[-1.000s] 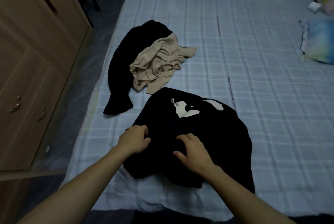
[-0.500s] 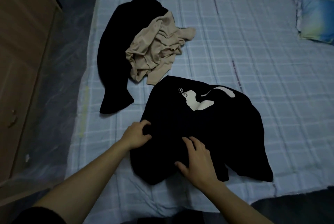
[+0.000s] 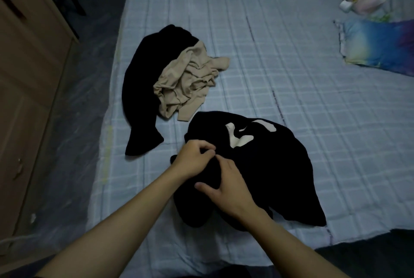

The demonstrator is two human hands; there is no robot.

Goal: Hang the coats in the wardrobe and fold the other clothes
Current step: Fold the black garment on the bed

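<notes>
Right hand (image 3: 228, 184): we laid ours on the black top (image 3: 268, 165), fingers spread and pressing flat, clamping nothing.
Left hand (image 3: 195, 159): ours sat just left of the right one, fingertips touching it, fingers curled and pinched on a fold of the top.
Black top: it lay crumpled under both hands on the bed (image 3: 291, 76), white print just beyond our grip.
Beige garment (image 3: 188, 85): bunched beyond the left hand, apart from the top.
Black coat (image 3: 143, 89): left of the beige, partly under it.
Wardrobe (image 3: 24, 76): far left of our hands.
</notes>
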